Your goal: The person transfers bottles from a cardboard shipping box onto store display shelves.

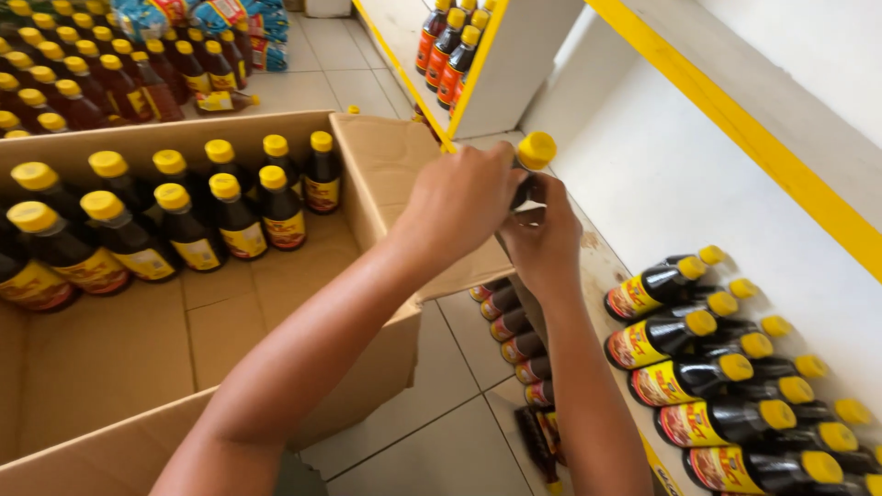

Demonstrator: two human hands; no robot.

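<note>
Both my left hand [459, 197] and right hand [544, 241] clasp one dark yellow-capped glass bottle [531, 161]; loosening could drop it onto the white shelf [643, 184].

One open cardboard box [367, 165], two hands, dozens of yellow-capped bottles [661, 335].

The held bottle [525, 179] looked dark and glossy with a smooth yellow plastic cap; the cardboard box [386, 165] was matt brown, the shelf [661, 174] painted white.
</note>
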